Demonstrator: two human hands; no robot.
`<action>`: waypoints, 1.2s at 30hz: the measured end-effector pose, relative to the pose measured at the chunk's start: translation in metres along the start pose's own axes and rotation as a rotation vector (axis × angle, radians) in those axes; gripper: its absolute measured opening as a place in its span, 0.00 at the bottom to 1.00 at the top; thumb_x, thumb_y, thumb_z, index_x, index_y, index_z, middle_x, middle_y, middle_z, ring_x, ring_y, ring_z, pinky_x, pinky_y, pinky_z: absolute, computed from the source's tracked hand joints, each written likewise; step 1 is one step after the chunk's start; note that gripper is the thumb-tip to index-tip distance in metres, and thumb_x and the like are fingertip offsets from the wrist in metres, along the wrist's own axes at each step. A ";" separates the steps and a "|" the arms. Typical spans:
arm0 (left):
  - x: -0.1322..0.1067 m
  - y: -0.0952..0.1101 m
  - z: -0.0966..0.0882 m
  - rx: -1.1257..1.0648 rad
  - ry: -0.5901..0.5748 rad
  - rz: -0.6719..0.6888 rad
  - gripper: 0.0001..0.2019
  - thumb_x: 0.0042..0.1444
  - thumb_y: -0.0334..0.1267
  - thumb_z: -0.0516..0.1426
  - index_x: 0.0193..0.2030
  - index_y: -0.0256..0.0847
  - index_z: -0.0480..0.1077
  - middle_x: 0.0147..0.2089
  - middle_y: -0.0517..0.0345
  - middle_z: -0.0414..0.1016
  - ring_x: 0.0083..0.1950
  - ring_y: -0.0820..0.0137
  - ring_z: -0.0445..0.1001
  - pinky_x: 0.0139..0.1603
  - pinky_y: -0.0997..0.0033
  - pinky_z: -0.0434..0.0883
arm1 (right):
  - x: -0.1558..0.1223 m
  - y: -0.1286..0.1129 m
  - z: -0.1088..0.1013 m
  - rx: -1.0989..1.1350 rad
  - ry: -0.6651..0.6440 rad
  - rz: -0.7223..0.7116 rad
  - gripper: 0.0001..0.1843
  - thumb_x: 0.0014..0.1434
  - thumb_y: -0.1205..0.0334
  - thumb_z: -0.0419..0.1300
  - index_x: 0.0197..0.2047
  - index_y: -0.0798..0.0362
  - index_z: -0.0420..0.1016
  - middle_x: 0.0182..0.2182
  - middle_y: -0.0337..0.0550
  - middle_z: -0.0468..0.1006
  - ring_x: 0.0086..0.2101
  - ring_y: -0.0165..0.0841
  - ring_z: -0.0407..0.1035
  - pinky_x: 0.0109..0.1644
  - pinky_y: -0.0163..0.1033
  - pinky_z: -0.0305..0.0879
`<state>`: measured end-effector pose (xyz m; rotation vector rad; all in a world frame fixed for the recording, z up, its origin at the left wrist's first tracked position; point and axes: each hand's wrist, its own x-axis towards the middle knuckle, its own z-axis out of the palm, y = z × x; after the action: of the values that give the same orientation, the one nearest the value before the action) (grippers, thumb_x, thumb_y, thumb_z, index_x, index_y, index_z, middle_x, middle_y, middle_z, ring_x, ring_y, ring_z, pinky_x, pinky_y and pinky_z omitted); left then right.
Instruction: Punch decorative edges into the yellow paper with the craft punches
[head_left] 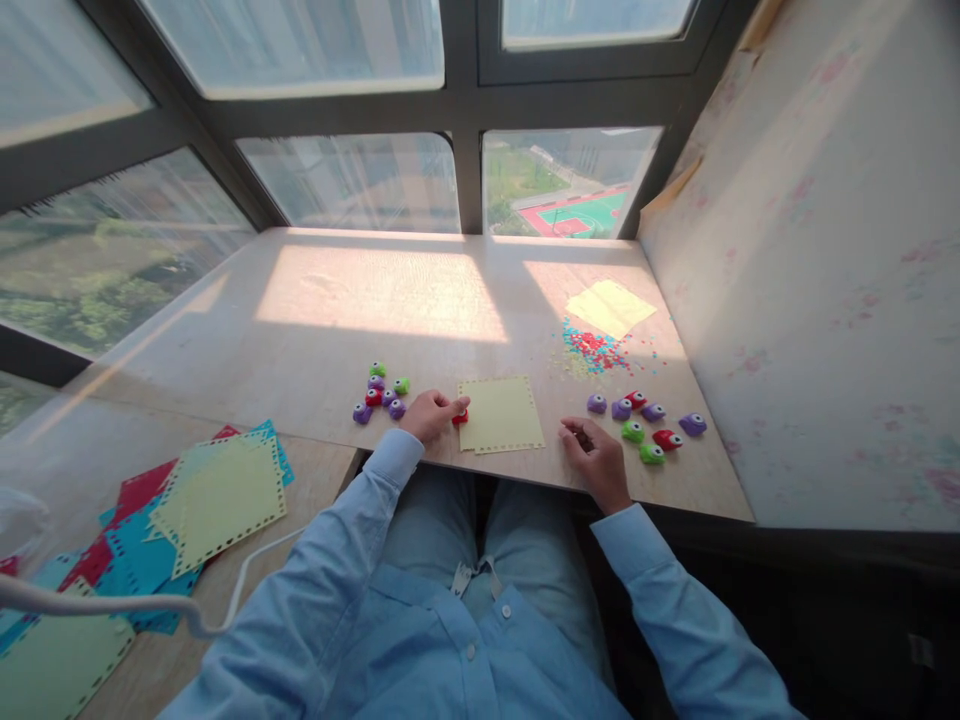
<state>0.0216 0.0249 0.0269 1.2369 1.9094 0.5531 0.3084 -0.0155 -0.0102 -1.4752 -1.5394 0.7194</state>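
My left hand (431, 413) is closed on a small red paper punch (460, 416) pressed against the left edge of a pale yellow sheet (501, 414) with punched borders, lying on the wooden ledge (375, 300). My right hand (592, 452) rests curled on the ledge just right of the sheet, fingers bent inward; nothing shows in it. A cluster of small purple, green and red punches (381, 392) lies left of my left hand. Another group of punches (646, 420) sits right of my right hand.
A heap of red, blue and yellow paper bits (594, 350) lies behind the sheet, with a plain yellow paper (610, 306) beyond it. Stacked punched sheets in red, blue and green (187, 500) lie on the lower surface at left. A white cable (112, 603) crosses there. A wall stands at right.
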 end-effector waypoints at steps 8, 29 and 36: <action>0.005 0.000 0.000 0.085 -0.009 0.021 0.19 0.52 0.53 0.62 0.25 0.42 0.62 0.16 0.65 0.62 0.19 0.72 0.63 0.23 0.72 0.58 | 0.000 0.001 0.001 -0.003 0.002 -0.023 0.16 0.59 0.52 0.56 0.40 0.53 0.79 0.33 0.47 0.82 0.30 0.37 0.73 0.38 0.43 0.71; 0.006 0.033 0.012 0.273 -0.052 -0.274 0.19 0.54 0.49 0.59 0.46 0.39 0.66 0.33 0.49 0.72 0.25 0.63 0.71 0.24 0.65 0.66 | -0.002 -0.003 -0.001 0.005 -0.024 -0.035 0.15 0.60 0.52 0.56 0.41 0.52 0.78 0.34 0.48 0.82 0.30 0.38 0.74 0.39 0.44 0.72; 0.005 0.030 0.017 0.253 -0.006 -0.252 0.15 0.56 0.46 0.58 0.45 0.42 0.64 0.32 0.50 0.72 0.28 0.62 0.72 0.26 0.65 0.67 | -0.002 0.000 -0.002 0.021 -0.041 -0.058 0.16 0.60 0.53 0.55 0.41 0.52 0.78 0.35 0.48 0.82 0.31 0.38 0.74 0.39 0.43 0.72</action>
<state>0.0510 0.0413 0.0364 1.1236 2.1388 0.1799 0.3096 -0.0178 -0.0096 -1.4025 -1.5941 0.7335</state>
